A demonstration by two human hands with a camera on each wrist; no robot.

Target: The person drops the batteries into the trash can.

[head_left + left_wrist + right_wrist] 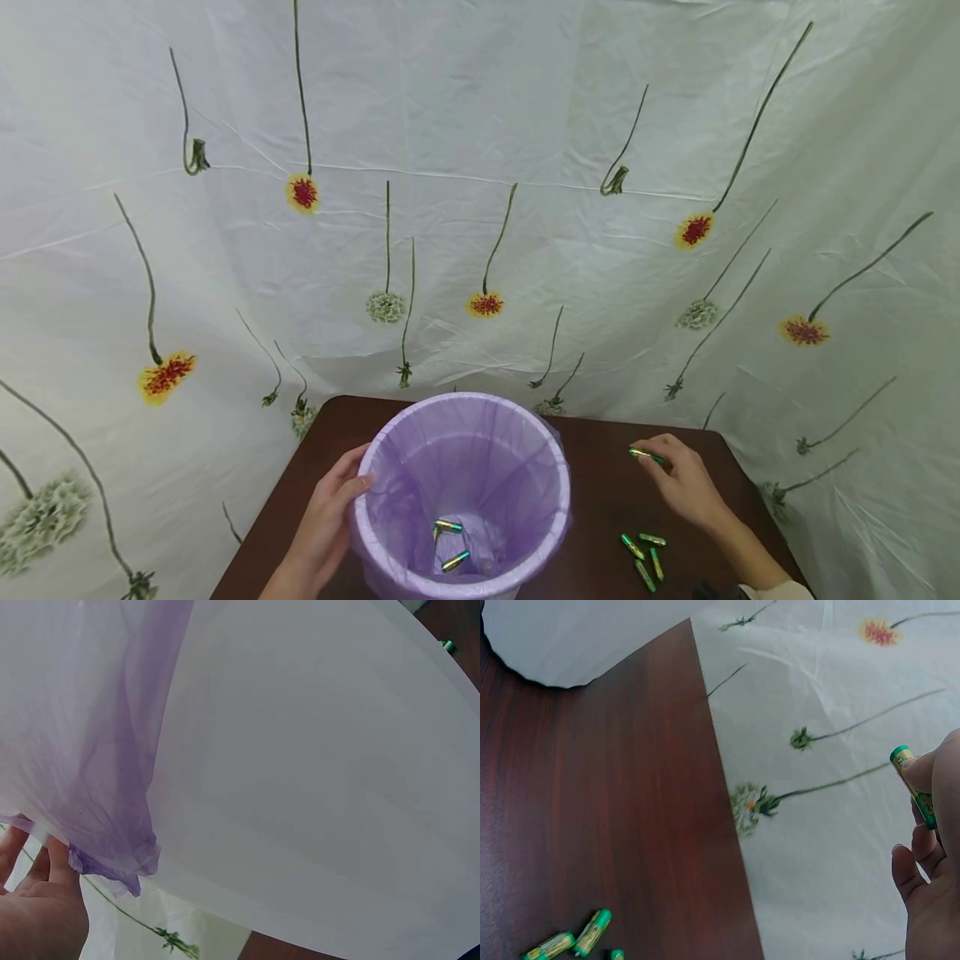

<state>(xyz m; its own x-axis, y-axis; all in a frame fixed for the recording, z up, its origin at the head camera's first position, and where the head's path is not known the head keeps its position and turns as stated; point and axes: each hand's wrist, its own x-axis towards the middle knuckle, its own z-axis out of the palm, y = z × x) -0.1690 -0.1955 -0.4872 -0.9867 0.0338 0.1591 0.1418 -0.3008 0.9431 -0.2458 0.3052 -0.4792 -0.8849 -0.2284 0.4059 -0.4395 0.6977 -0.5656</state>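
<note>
A white bin lined with a thin purple bag stands at the table's front. My left hand grips its left rim, thumb over the edge; the left wrist view shows that hand beside the bag's gathered edge. Several green and gold batteries lie inside, one of them near the bottom's front. Right of the bin, my right hand pinches a battery above the table; in the right wrist view the battery is between thumb and fingers.
Several loose batteries, one of them leftmost, lie on the dark brown table below my right hand. A pale cloth printed with flowers hangs behind and beside the table.
</note>
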